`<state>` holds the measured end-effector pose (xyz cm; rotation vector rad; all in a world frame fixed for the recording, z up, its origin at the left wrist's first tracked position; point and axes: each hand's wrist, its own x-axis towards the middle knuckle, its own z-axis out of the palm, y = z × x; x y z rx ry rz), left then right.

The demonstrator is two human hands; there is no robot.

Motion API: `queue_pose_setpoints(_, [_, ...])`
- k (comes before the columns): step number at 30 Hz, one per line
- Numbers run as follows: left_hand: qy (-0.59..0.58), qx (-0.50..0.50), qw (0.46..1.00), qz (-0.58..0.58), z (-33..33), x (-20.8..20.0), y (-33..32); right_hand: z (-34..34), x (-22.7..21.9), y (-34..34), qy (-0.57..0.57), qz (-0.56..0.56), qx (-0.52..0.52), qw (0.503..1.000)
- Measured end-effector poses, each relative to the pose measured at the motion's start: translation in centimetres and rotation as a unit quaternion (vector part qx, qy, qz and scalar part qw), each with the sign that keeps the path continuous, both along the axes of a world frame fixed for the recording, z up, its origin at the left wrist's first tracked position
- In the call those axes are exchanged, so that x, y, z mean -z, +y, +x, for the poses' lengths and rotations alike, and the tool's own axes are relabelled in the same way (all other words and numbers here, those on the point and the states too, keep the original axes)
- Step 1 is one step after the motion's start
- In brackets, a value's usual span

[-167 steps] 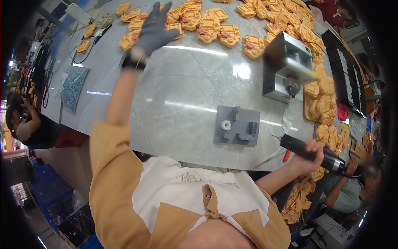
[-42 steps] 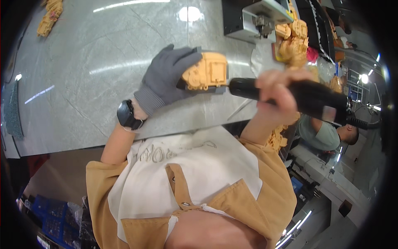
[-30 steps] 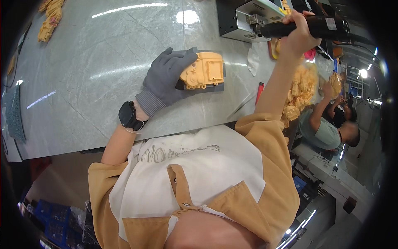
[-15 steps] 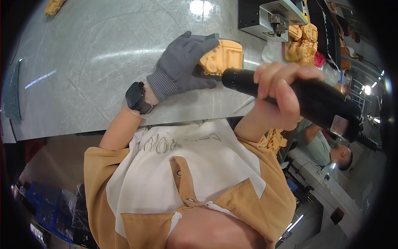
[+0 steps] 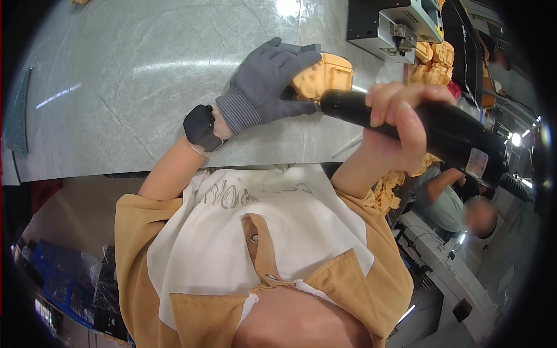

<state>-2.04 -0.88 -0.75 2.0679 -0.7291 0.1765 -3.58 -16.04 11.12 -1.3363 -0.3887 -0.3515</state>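
My left hand [image 5: 264, 81], in a grey knit glove with a striped cuff, grips an orange-yellow moulded plastic housing [image 5: 331, 74] by its left side, thumb and fingers spread around it. A dark grey block [image 5: 311, 48] shows behind the housing, partly covered by the glove. My bare right hand [image 5: 400, 113] is wrapped round a thick black electric screwdriver [image 5: 458, 133] with a cord at its back end. The tool's nose overlaps the housing's lower edge in the picture; its tip is hidden, so contact cannot be told.
A grey-and-black metal machine [image 5: 386, 26] stands at the far right of the grey tabletop [image 5: 145, 93]. More orange-yellow housings [image 5: 432, 64] are piled beside it, and others [image 5: 387, 191] lie by my right elbow. A person [image 5: 444, 197] sits to the right. Blue crates [image 5: 64, 278] stand lower left.
The whole scene has shifted slightly rightward and up in the picture. Both hands keep their holds, and the screwdriver stays close to the housing's lower edge.
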Motion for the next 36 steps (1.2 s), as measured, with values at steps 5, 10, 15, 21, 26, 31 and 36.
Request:
queue_pose_setpoints(5, [-0.001, -0.021, 0.999, -0.042, -0.3, 0.0, -0.4, 0.1, 0.3, -0.1, 0.011, 0.018, -0.026, 0.999])
queue_pose_setpoints(10, [0.031, -0.030, 0.997, -0.070, -0.6, 0.1, -0.7, -0.2, -0.6, -0.5, -0.022, 0.054, -0.036, 0.998])
queue_pose_setpoints(15, [0.027, -0.036, 0.997, -0.063, -0.5, 0.2, -0.8, 0.1, 0.0, -0.1, 0.006, 0.028, -0.041, 0.999])
queue_pose_setpoints(21, [0.021, -0.037, 0.997, -0.062, -0.6, 0.3, -0.7, 0.1, 0.1, -0.3, -0.011, 0.005, -0.055, 0.998])
queue_pose_setpoints(26, [0.026, -0.031, 0.998, -0.054, -0.6, 0.4, -0.7, -0.1, -0.1, -0.9, -0.010, 0.029, -0.055, 0.998])
queue_pose_setpoints(31, [0.024, -0.030, 0.997, -0.068, -0.6, 0.4, -0.8, 0.1, 0.2, -1.2, -0.004, 0.027, -0.062, 0.998])
queue_pose_setpoints(36, [0.025, -0.031, 0.998, -0.055, -0.6, 0.4, -0.8, 0.1, 0.2, -0.7, -0.010, 0.020, -0.061, 0.998])
